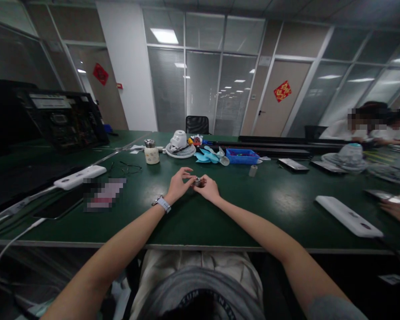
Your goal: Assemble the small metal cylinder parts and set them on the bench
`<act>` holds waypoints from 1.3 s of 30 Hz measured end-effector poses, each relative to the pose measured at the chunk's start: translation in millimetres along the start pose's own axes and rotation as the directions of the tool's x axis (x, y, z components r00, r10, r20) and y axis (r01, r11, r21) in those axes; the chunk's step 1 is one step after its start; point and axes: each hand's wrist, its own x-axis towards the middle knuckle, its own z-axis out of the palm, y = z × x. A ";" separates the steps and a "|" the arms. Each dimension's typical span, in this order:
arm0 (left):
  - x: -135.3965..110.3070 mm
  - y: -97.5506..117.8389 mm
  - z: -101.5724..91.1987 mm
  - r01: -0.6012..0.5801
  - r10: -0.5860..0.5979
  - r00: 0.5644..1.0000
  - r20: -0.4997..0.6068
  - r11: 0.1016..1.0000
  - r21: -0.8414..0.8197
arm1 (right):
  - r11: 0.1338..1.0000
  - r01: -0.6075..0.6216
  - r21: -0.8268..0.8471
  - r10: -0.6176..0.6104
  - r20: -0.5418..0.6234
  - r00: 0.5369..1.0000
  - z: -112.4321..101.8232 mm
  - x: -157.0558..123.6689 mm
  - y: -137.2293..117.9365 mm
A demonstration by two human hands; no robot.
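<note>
A small grey metal cylinder, too small to tell its exact kind, is held just above or on the green table between my hands. My right hand closes its thumb and fingers around the near right side of it. My left hand, with a watch on the wrist, pinches at its top left with thumb and forefinger, the other fingers bent loosely. Part of the cylinder is hidden by the fingertips. A similar grey cylinder stands upright on the table to the right.
Beyond my hands are a white fan housing on a grille, light blue fan blades, a blue tray and a cream flask. White power strips lie at both sides. Other people sit at right.
</note>
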 end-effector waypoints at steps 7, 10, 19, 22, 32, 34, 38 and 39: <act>3.1 10.2 0.8 -0.061 0.061 0.998 0.024 0.998 0.016 | 0.999 0.035 -0.033 -0.034 0.019 0.999 -8.1 -5.5 -14.5; 4.3 15.7 1.8 -0.033 0.034 0.999 -0.036 0.999 0.033 | 1.000 0.006 0.021 -0.007 0.023 1.000 -7.1 -6.4 -14.5; 4.4 -29.1 -15.4 0.230 -0.243 0.964 0.111 0.966 0.113 | 0.950 -0.072 0.305 0.062 0.040 0.997 -4.0 -8.3 0.5; 3.5 -38.7 -14.5 0.246 -0.270 0.943 0.193 0.959 0.141 | 0.879 -0.141 0.455 0.137 0.041 0.990 -4.9 -4.8 2.5; 5.9 -33.0 -13.4 0.345 -0.358 0.933 0.034 0.919 0.189 | 0.115 -0.487 0.866 0.471 0.385 0.794 -37.3 7.8 -2.8; 5.8 -32.3 -13.3 0.335 -0.347 0.937 0.032 0.923 0.191 | 0.061 -0.507 0.860 0.476 0.422 0.772 -40.4 8.2 -2.8; 6.0 -32.4 -12.4 0.329 -0.341 0.940 0.023 0.922 0.205 | 0.018 -0.531 0.847 0.464 0.464 0.755 -41.9 6.9 -3.0; 6.2 -32.9 -12.3 0.332 -0.343 0.939 0.019 0.921 0.206 | 0.015 -0.537 0.843 0.457 0.472 0.754 -42.1 6.2 -3.1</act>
